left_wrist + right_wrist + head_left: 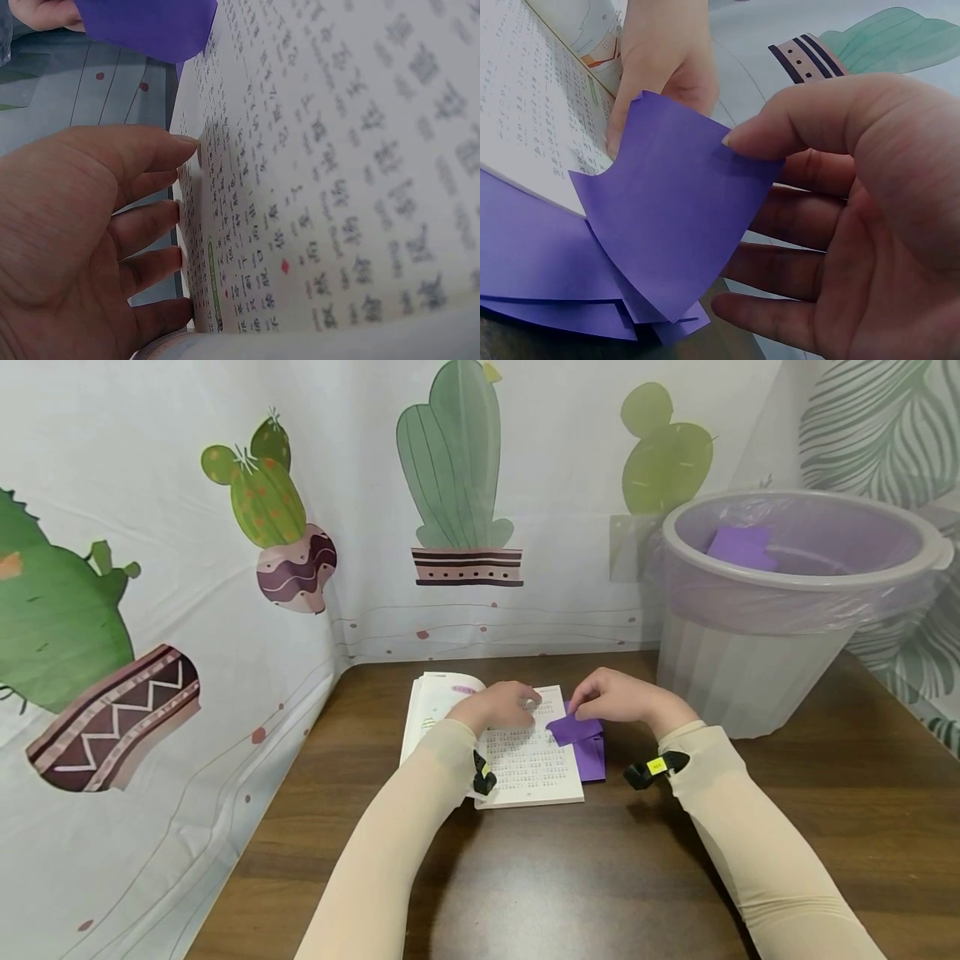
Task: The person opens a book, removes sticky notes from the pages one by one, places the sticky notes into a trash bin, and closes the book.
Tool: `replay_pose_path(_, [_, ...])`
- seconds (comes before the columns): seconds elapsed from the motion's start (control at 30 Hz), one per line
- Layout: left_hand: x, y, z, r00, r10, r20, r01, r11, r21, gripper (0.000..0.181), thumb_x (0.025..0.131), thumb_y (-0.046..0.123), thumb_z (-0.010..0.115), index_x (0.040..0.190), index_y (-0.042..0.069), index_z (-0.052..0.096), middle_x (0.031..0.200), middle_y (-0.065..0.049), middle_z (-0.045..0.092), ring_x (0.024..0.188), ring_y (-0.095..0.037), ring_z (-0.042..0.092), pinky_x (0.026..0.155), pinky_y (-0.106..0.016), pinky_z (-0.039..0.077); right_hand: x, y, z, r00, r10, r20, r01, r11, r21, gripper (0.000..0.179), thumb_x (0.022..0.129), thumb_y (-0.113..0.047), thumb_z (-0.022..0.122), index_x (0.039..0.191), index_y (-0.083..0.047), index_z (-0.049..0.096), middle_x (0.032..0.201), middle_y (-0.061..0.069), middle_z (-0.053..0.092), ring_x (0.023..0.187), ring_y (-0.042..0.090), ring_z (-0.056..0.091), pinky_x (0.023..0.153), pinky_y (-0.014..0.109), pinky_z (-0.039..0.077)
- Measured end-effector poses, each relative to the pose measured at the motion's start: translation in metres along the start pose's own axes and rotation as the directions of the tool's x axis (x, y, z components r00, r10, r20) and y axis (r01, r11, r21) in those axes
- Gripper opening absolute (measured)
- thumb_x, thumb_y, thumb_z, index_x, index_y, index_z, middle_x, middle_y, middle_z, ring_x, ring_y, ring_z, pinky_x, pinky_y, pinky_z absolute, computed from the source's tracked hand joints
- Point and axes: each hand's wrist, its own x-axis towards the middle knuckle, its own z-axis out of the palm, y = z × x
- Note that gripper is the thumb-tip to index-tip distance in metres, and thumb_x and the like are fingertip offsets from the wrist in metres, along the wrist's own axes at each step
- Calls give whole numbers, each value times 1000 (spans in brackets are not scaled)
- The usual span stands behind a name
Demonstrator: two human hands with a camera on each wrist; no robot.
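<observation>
One purple paper piece is pinched by the right hand; the left hand, fingers relaxed, touches the open book on the counter.

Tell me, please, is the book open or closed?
Open. The book lies on the table with printed pages facing up, and the left hand touches one of them.

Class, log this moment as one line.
left hand: touching open book | right hand: pinching purple paper | bin: purple piece inside
</observation>
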Motion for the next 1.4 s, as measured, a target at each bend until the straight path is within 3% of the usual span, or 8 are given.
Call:
replay_pose_path(0.5, [-2,0,1,1000,-6,-7,6,1000,7,54,90,28,68,143,24,61,152,0,58,146,-25,48,121,-47,38,-2,-10,-3,998,-52,37,51,998,22,13,88,-6,71,96,-7,81,87,5,76,77,14,60,70,26,52])
replay_pose_path(0.8, [-3,1,0,1000,-10,-4,10,1000,11,55,91,28,68,145,24,60,152,0,58,146,-25,48,120,-47,40,-3,-16,-6,997,-70,29,69,997,27,13,91,-7,70,98,-8,81,90,15,76,73,11,56,67,24,48])
replay_pose_path(1.1, [-3,1,1,1000,-7,-9,7,1000,6,55,90,27,67,145,23,60,149,-1,60,143,-24,52,118,-45,42,-7,-25,-11,996,-85,5,85,996,-1,16,93,-8,68,99,-13,81,91,3,77,76,12,60,72,25,51])
replay_pose_path(1.4, [-4,3,1,1000,-7,-16,7,1000,-11,55,91,26,68,144,22,60,148,-3,61,139,-24,55,116,-44,44,-11,-37,-12,989,-131,-72,130,991,-12,19,95,-7,64,100,-15,81,97,1,79,86,15,65,80,28,52])
